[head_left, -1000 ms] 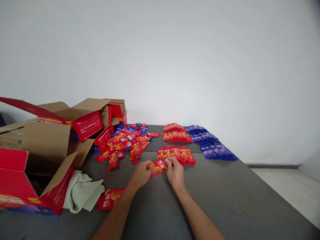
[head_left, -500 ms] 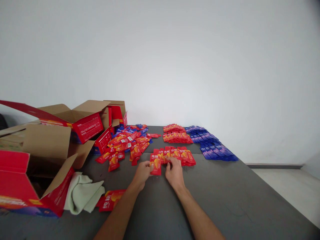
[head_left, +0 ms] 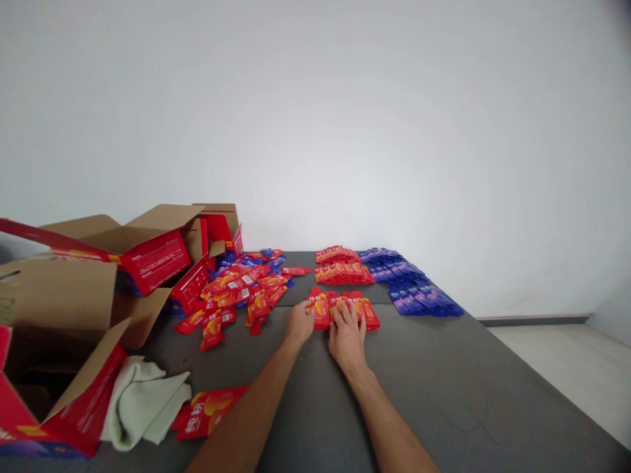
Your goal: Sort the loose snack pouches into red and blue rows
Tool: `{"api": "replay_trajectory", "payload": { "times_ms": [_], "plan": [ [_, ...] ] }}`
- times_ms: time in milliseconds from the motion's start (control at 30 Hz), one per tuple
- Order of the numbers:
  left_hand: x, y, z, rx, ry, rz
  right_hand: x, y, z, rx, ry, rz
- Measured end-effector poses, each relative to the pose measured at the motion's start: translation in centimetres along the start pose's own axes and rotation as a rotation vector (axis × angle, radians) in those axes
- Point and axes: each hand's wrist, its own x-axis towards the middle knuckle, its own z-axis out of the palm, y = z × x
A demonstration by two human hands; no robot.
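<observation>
My left hand [head_left: 298,324] pinches the left edge of a red sachet [head_left: 319,311] printed with orange fruit and white characters. That sachet lies at the left end of a short overlapping row of red sachets [head_left: 371,316]. On the middle of the row rests my right hand [head_left: 348,336], its fingers spread over the packets and partly covering them. Just behind are two fanned rows of red sachets, the nearer row [head_left: 344,273] and the farther row [head_left: 337,254]. Rows of blue-purple sachets [head_left: 424,299] lie to the right of these.
Left of my hands is a loose heap of red and blue sachets [head_left: 236,286]. Open red cartons [head_left: 155,261] crowd the left side. A pale green cloth [head_left: 145,404] and a larger red packet [head_left: 210,412] lie near the front. The grey table [head_left: 444,394] ends at the right.
My left hand has moved the red sachet up and right onto the left end of the row. My right hand has shifted slightly right and spread its fingers over the row.
</observation>
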Motion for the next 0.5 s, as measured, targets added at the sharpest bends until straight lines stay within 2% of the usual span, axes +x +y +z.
{"api": "replay_trajectory", "payload": {
  "times_ms": [167,267,367,500],
  "plan": [
    [0.0,-0.2,0.2,0.287,-0.015,0.071,0.0,-0.1,-0.1,-0.047,-0.100,0.041],
    [-0.3,-0.4,0.3,0.475,-0.012,0.148,-0.1,-0.1,0.1,-0.057,-0.103,0.062],
    [-0.8,-0.6,0.7,0.649,-0.086,0.262,-0.1,-0.1,0.2,-0.073,-0.081,0.081],
    [-1.8,-1.0,1.8,0.765,-0.155,0.298,-0.1,-0.1,0.1,-0.085,-0.092,0.107]
  ]
}}
